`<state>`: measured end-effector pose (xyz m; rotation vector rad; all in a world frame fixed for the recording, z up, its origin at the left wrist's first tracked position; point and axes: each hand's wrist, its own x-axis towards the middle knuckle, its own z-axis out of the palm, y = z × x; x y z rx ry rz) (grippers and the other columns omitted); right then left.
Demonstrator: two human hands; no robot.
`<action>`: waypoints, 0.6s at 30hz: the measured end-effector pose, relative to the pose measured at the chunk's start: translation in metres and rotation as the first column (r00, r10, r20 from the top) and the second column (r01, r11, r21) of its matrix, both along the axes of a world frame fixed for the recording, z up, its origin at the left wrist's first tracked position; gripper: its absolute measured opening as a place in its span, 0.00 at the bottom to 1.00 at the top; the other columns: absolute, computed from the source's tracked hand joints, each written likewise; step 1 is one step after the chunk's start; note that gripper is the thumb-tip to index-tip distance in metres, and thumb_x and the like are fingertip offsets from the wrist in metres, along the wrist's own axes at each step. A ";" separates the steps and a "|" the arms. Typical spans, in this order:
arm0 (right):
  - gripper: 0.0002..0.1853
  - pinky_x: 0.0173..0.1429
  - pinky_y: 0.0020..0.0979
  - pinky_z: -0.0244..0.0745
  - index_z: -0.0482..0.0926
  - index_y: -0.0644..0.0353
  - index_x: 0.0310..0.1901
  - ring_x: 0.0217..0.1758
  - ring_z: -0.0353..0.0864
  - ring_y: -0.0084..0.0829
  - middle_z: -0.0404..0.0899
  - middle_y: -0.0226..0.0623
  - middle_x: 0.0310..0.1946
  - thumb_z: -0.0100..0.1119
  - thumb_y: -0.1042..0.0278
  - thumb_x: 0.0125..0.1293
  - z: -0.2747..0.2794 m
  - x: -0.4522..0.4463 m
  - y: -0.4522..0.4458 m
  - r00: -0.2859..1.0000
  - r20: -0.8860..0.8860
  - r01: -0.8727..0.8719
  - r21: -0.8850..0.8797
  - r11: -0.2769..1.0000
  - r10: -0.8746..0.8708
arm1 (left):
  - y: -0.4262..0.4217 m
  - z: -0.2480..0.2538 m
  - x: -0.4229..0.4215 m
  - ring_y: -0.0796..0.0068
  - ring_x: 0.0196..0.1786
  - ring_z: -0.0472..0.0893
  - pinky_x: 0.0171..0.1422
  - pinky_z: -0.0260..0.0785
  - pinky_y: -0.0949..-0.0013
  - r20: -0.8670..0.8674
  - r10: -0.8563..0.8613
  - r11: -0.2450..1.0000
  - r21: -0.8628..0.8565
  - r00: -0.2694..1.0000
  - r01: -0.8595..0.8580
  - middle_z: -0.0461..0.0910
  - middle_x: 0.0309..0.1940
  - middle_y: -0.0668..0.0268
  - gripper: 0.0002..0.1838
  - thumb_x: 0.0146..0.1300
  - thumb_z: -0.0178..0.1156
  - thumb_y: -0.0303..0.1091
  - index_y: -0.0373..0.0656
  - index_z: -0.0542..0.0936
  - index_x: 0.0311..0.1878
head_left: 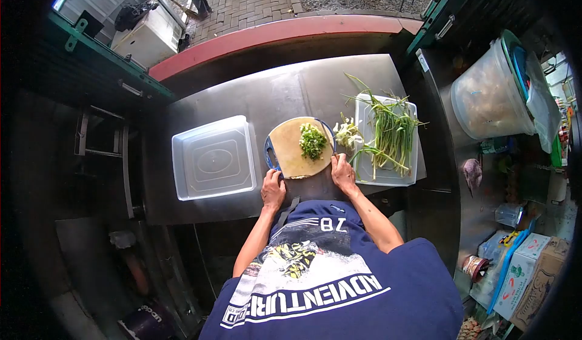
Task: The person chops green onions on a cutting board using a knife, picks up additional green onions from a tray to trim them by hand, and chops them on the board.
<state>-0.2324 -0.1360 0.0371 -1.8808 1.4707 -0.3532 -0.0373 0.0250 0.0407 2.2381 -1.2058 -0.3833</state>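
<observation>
Brick paving (248,5) and a red ledge (291,39) lie beyond a metal bench (267,91), well ahead of both hands, as a person in a navy shirt (388,291) steadies a round board (285,146) at the near side of the worktop. The left hand (273,188) is curled, back upward, its fingers closed on the board's near left rim, just below a blue handle. The right hand (343,172), set slightly farther forward, grips the rim on the opposite side, fingers bent and wrist angled inward. Both bare forearms reach forward from the body, the left rising steeply, the right slanting in from the side. Between and just ahead of the hands, the board carries a mound of chopped greens (312,141), nearer the right hand. Pale bulbs (347,134) sit ahead of that hand, just off the board's edge. To its right, long scallions (393,131) heap across a clear tray (370,175), some tips hanging over the sides. Left of the left hand rests a second tray (213,161), translucent and shallow. Well to the right of the right hand stands a lidded tub (488,94).
</observation>
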 end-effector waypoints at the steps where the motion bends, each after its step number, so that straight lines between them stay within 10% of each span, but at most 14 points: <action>1: 0.17 0.44 0.57 0.70 0.66 0.59 0.47 0.40 0.77 0.64 0.79 0.61 0.33 0.41 0.52 0.73 -0.004 -0.001 0.000 1.000 -0.011 -0.001 0.012 1.000 0.001 | 0.000 0.000 0.000 0.57 0.55 0.75 0.59 0.69 0.59 0.002 0.002 1.000 0.005 1.000 -0.002 0.73 0.54 0.62 0.17 0.55 0.60 0.27 0.42 0.77 0.50; 18: 0.18 0.41 0.54 0.73 0.65 0.60 0.48 0.39 0.78 0.62 0.80 0.60 0.33 0.43 0.51 0.72 -0.001 0.007 -0.001 0.997 -0.037 -0.063 0.031 0.998 0.065 | -0.002 -0.003 0.002 0.57 0.54 0.75 0.58 0.69 0.59 -0.004 0.010 1.000 -0.009 1.000 -0.010 0.73 0.52 0.61 0.17 0.53 0.61 0.27 0.42 0.77 0.48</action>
